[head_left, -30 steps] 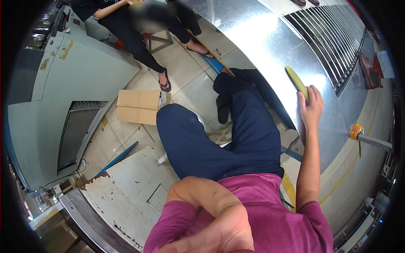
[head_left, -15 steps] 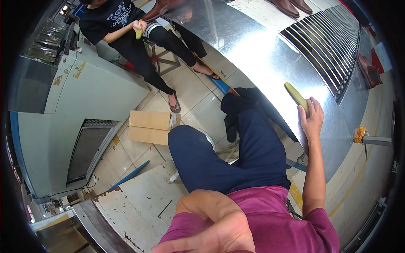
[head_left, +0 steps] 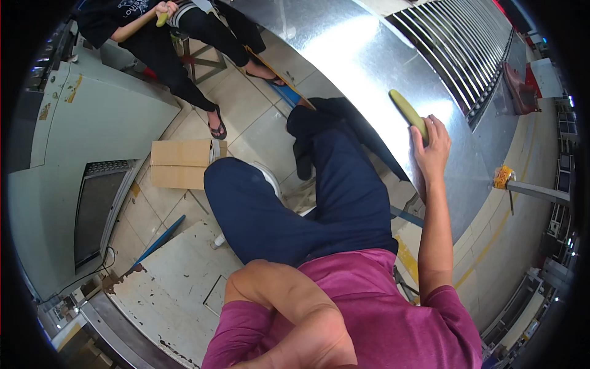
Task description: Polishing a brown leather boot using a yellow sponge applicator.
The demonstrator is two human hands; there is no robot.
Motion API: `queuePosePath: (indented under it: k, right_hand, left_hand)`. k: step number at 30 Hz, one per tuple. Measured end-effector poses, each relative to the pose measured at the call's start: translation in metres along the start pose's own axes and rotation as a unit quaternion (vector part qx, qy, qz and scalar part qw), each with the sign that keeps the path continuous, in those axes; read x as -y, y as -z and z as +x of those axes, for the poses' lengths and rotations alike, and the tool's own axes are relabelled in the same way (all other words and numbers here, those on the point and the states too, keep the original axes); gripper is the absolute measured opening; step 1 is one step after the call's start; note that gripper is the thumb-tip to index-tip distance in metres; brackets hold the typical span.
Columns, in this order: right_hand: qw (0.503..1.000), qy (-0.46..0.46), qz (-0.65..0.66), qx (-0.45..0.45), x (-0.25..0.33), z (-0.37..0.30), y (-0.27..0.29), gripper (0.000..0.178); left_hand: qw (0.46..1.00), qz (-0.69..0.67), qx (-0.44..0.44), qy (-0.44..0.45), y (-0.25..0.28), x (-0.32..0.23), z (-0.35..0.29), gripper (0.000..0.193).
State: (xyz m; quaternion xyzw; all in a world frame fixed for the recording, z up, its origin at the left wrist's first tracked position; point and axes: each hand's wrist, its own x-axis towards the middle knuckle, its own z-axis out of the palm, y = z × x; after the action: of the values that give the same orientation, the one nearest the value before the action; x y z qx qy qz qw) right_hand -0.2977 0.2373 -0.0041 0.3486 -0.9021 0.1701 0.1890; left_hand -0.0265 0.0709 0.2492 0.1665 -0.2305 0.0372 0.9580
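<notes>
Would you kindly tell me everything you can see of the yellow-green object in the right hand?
The yellow-green object is long, slim and slightly curved; its material is unclear. The right hand grips its near end; its rounded far end points forward and left, on or just above the metal tabletop.

Two green oblong objects (head_left: 407, 112) (head_left: 162, 20), two people (head_left: 369, 289) (head_left: 163, 58), two sandals (head_left: 219, 131) (head_left: 277, 80), one slatted grille (head_left: 456, 52)

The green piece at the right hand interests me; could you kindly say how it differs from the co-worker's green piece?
The green piece in the right hand is held at the metal table; the co-worker's green piece is away from it. The first's free end points to the picture's upper left, the second's downward. Both are yellowish green and handheld.
</notes>
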Motion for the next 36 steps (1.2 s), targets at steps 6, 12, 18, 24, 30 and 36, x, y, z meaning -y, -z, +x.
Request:
queuePosePath:
  k: [6, 12, 18, 24, 30, 36]
  right_hand:
    - [1.0, 0.018, -0.017, -0.006, -0.004, 0.004, -0.001, 0.04]
    - [0.999, 0.026, -0.036, -0.02, -0.007, 0.002, -0.002, 0.041]
    - [0.999, 0.003, 0.029, -0.017, 0.004, 0.005, -0.002, 0.041]
    - [1.0, -0.003, 0.003, -0.01, -0.002, 0.001, -0.003, 0.042]
    - [1.0, 0.008, -0.006, -0.003, -0.002, 0.002, -0.005, 0.043]
    - [1.0, 0.009, -0.014, -0.006, -0.006, 0.002, -0.005, 0.044]
  left_hand:
    - [0.947, 0.119, 0.3, 0.002, 0.062, 0.001, 0.02, 0.055]
    - [0.754, 0.319, 0.543, -0.188, 0.093, -0.006, 0.046, 0.051]
    - [0.902, -0.355, 0.227, 0.089, 0.055, 0.011, -0.002, 0.063]
    - [0.892, -0.331, 0.298, 0.077, 0.061, 0.021, 0.013, 0.063]
    - [0.896, -0.29, 0.336, -0.02, 0.045, 0.03, 0.028, 0.061]
    - [0.842, -0.166, 0.504, -0.098, 0.056, 0.029, 0.05, 0.057]
